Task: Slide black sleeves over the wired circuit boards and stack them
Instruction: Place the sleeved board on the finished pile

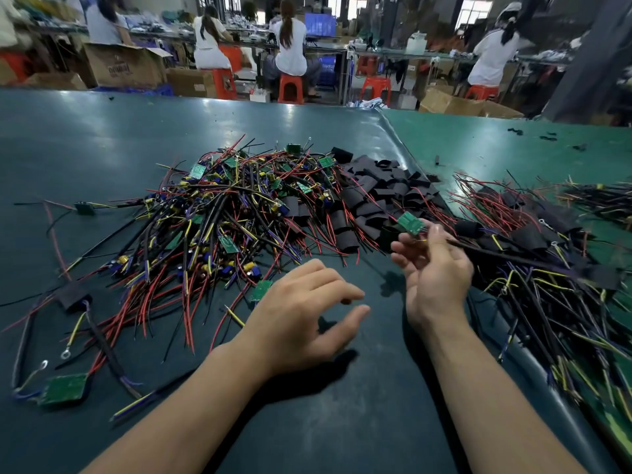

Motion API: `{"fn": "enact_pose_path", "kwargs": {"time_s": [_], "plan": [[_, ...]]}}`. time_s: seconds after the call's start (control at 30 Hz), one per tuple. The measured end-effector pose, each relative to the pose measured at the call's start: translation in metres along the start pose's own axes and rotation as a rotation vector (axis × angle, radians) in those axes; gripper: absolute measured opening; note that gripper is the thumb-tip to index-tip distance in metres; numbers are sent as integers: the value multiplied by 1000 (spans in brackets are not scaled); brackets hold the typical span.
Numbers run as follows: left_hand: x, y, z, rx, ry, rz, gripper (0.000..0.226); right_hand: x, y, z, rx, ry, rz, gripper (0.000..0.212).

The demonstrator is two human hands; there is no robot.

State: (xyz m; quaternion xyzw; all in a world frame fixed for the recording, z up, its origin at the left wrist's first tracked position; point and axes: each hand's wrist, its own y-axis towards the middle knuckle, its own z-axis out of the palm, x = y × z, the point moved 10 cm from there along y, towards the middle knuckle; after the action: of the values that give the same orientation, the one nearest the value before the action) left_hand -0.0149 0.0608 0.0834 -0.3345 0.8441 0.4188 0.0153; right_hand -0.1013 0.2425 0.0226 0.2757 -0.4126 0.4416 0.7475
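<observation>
The right hand (434, 268) is raised palm-up above the surface (307, 422), pinching a small green circuit board (411, 223) between thumb and fingertips; the board sticks up past the fingertips, and its black lead (506, 256) runs off to the right over the finished pile. The left hand (301, 323) hovers low just beside it, palm down, fingers loosely spread and relaxed, holding nothing.

Ahead of the left hand lies the big tangle of unsleeved wired boards (232, 213), red, black, yellow and purple leads spilling toward the near edge; one green board (260, 290) lies just at the left hand's knuckles. Directly beyond the held board is the heap of black sleeves (376, 193), touching the wire tangle on its left side. To the right of the right hand, the sleeved boards (533, 234) lie stacked with their leads fanned toward the near edge. A stray board (63, 388) with ring terminals rests at the near left.
</observation>
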Motion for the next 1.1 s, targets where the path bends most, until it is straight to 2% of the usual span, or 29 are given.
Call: {"fn": "enact_pose_path", "kwargs": {"time_s": [0.1,0.2,0.3,0.47,0.53,0.7,0.87,0.93,1.1], "plan": [[11,-2,-1,-25,60,-76,17,4,1,-3,-11,3,-23,20],[28,3,2,33,125,-229,17,15,-2,0,-6,-58,-133,11],[45,22,10,96,127,-307,18,22,-1,-6,-39,-55,-176,5],[63,75,48,307,292,-193,25,16,7,-17,-71,40,-63,10],[72,89,71,430,382,-155,27,16,9,-16,-57,92,-40,5],[87,100,113,639,557,-89,40,13,9,-12,-19,153,4,17],[96,97,121,672,513,-190,39,10,9,-10,5,151,36,16],[93,101,117,632,505,-185,34,10,8,-8,19,145,45,15],[89,105,113,684,634,-144,18,8,6,-6,31,144,81,15]]}}
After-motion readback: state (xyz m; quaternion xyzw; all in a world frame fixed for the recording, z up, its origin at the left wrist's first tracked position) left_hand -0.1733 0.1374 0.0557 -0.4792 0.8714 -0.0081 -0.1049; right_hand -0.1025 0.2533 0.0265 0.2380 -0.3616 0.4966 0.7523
